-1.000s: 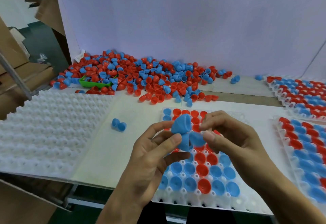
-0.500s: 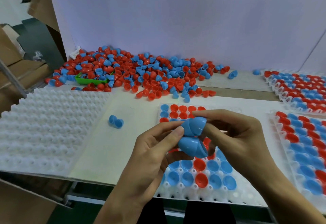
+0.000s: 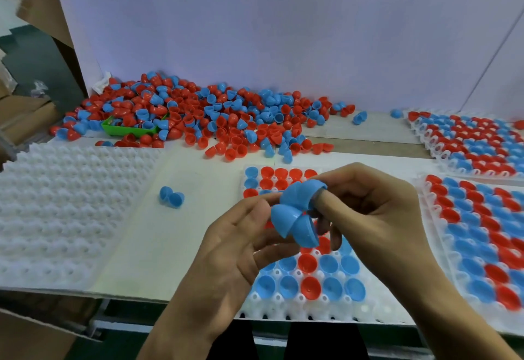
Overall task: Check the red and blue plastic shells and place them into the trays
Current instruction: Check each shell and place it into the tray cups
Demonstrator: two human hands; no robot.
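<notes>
Both hands on blue shells, above centre tray.
Left hand (image 3: pixel 226 249) and right hand (image 3: pixel 377 218) pinch a cluster of blue shells (image 3: pixel 295 215) w/ thumb + fingertips, over the part-filled tray (image 3: pixel 300 314) at the table's front edge. Loose pile (image 3: pixel 209 115) along back edge; full trays (image 3: pixel 479 235) at right.

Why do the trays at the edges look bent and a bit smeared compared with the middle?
Head view: the wide-angle lens bows the empty white tray and the filled trays at the frame's sides. The blue shells held in both hands stay fairly sharp at center; lighting is soft and even, with no harsh glare.
</notes>
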